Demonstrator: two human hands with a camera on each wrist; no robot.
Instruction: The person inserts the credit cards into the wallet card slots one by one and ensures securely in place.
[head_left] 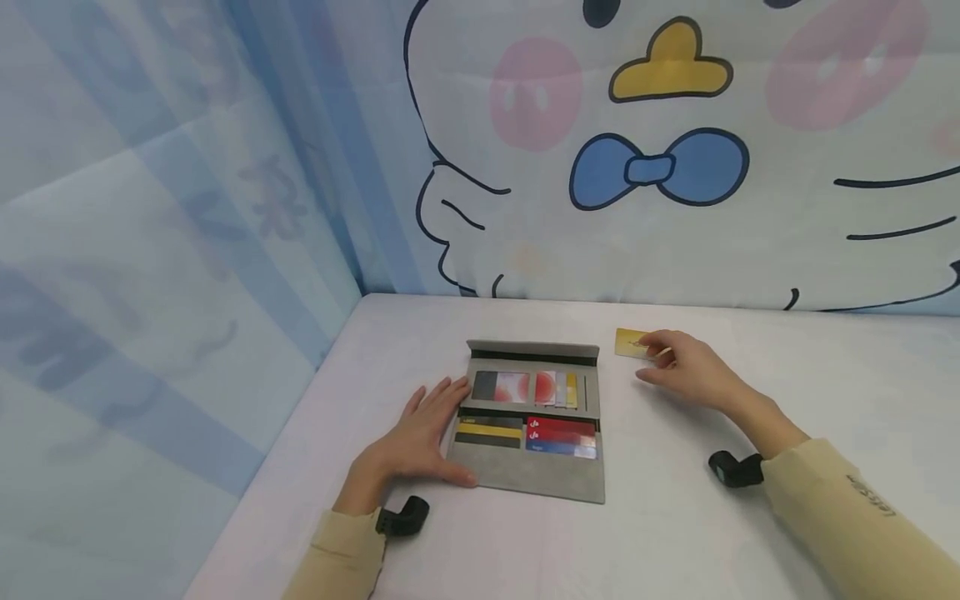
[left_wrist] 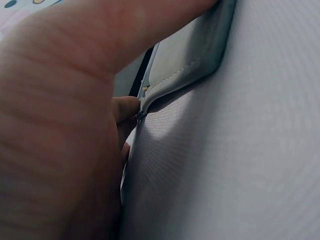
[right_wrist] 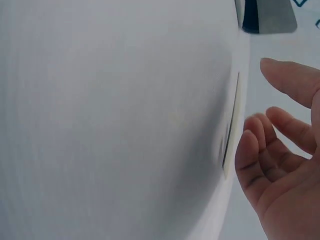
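Observation:
A grey card wallet [head_left: 525, 477] lies unfolded on the table, its far flap tilted up. My left hand [head_left: 420, 437] rests along its left side, fingers spread at the edge and thumb at the near corner. In the left wrist view the wallet's stitched corner [left_wrist: 185, 60] shows under the thumb. Beyond the wallet's far right corner a gold card [head_left: 627, 342] lies on the table. Over its right end hovers my right hand [head_left: 690, 367], fingers loosely bent and thumb apart. The right wrist view shows the card [right_wrist: 233, 125] beside the fingertips, with nothing between thumb and fingers.
Dark and yellow cards [head_left: 489, 432] and red and blue cards [head_left: 562, 437] fill the wallet's near pockets. More cards [head_left: 512, 387] sit in its upper panel. A printed curtain [head_left: 525, 242] hangs behind the white table [head_left: 675, 517] and along its left.

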